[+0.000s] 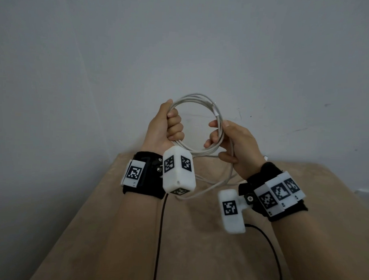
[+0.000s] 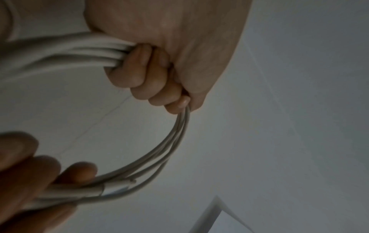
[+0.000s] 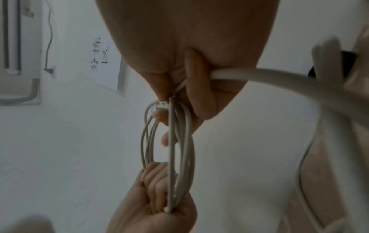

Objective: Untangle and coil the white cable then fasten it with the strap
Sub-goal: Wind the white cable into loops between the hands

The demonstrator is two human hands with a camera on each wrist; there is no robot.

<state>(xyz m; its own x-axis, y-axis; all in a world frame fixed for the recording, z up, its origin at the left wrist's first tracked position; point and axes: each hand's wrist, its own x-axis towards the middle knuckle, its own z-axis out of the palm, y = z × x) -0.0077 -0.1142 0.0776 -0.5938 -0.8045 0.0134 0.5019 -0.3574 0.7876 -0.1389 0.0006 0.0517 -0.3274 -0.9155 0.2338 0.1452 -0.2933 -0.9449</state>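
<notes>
Head view shows the white cable [image 1: 197, 123] wound into a round coil of several loops, held up in the air between both hands in front of a pale wall [image 1: 203, 46]. On the coil's left side the left hand [image 1: 166, 126] has its fingers [image 1: 175, 127] curled tight round the bundled strands, thumb pointing up. On the right side the right hand [image 1: 233, 145] holds the loops with fingers bent round them and thumb on top. A loose length of cable hangs from the right hand and trails down over a tan cloth-covered surface [image 1: 113, 231] below the wrists. Left wrist view shows the left fist [image 2: 159, 82] closed on the strands, with a thicker sleeved section [image 2: 111, 187] near the other hand's fingertips. No strap can be made out.
</notes>
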